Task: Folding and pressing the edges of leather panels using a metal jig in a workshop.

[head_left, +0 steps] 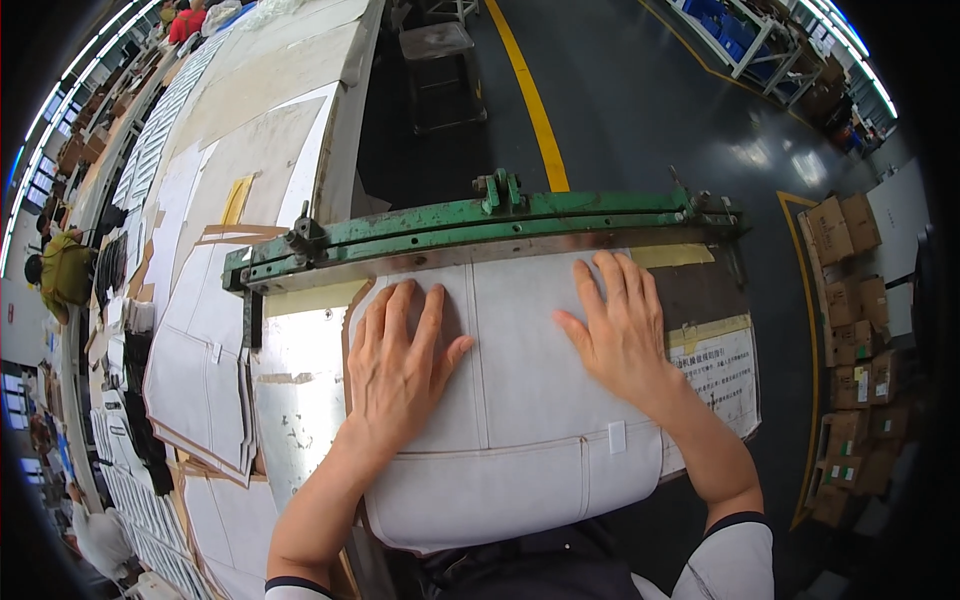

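Observation:
A pale grey-white sheet panel [530,390] with stitched seams and brown edges lies in front of me, its near end curving down over the table edge. My left hand [392,365] rests flat on its left part, fingers spread and pointing away from me. On the right part lies my right hand [622,330], palm down with the thumb held apart. Neither hand grips anything. The panel's far edge reaches the green metal bar [420,232] of a machine, which hides where it ends. A small white tag [617,438] sits near the panel's lower right seam.
Left of the machine's metal plate [290,425] lies a stack of similar panels [200,385] on a long worktable. A printed sheet [715,375] is at the right. Cardboard boxes [850,310] stand beyond a yellow floor line. A stool [438,50] stands ahead; other people work far left.

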`<state>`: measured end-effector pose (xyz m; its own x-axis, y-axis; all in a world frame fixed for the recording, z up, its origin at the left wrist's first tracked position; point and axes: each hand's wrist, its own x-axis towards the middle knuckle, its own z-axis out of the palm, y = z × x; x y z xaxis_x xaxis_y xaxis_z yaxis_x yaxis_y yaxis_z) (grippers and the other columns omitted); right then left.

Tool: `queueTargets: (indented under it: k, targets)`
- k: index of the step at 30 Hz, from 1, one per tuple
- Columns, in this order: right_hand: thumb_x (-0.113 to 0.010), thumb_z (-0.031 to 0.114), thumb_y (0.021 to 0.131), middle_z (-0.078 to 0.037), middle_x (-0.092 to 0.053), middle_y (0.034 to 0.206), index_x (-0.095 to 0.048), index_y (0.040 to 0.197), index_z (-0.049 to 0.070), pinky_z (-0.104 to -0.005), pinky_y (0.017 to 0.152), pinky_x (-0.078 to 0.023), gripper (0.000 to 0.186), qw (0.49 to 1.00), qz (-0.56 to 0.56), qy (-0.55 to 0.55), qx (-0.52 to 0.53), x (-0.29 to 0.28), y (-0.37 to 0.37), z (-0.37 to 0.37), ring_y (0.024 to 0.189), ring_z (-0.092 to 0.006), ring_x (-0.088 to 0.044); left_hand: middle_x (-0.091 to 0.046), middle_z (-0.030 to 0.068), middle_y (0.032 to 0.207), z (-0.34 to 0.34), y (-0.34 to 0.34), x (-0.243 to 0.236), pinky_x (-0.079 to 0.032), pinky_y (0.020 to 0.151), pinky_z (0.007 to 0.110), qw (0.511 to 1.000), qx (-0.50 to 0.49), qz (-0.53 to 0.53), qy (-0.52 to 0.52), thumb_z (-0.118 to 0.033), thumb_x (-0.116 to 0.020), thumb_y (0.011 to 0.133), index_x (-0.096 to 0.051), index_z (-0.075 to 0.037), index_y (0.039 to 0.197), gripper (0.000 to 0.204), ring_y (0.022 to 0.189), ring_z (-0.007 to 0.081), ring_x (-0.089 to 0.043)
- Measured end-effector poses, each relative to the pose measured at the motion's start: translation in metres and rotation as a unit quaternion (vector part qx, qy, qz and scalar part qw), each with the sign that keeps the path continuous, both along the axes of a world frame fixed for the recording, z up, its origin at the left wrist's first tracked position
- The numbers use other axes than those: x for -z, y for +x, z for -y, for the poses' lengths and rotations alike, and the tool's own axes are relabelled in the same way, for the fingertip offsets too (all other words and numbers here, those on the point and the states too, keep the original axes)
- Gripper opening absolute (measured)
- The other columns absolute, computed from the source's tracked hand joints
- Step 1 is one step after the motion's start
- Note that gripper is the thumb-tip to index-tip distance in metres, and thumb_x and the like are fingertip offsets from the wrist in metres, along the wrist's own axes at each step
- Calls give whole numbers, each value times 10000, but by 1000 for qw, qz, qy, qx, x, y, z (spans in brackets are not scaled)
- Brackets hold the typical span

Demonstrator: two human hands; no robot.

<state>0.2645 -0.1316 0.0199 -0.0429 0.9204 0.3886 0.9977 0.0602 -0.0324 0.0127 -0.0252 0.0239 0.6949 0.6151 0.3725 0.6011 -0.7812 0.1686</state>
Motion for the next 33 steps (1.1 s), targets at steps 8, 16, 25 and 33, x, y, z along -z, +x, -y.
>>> queueTargets:
  k: [8,16,25,33]
  targets:
    - [-703,318,961,-250,-518,1252,-586,1226,-66,-523,960,-444,481,999,-22,23,-15,8,4,0,1135,-389,-519,-557,186,1354,2,-2,5,-452,1079,534,1000,-5,13,6,-361,-732,955,-609,-54,1371,532,1268,404,-531]
    - [-725,312,936,-221,-553,1154,-599,1178,-60,-490,926,-446,460,999,23,15,-20,-1,-5,30,1089,-355,-534,-547,184,1402,23,-9,6,-432,1111,527,1000,-5,-9,7,-335,-739,950,-604,-56,1374,525,1316,393,-519]
    - [-800,134,829,-151,-567,1109,-659,1139,-29,-454,910,-448,378,991,-91,-2,-97,-35,-24,87,1040,-330,-558,-540,182,1434,66,-43,-1,-467,1080,480,998,53,-10,-11,-197,-783,896,-592,-58,1387,544,1321,373,-533]
    - [-629,-4,866,-120,-591,1075,-656,1141,-31,-421,916,-477,278,971,-167,27,-171,0,-33,27,1029,-307,-569,-594,154,1377,63,7,0,-403,1153,512,994,107,12,12,-64,-717,898,-577,16,1377,506,1328,346,-536]
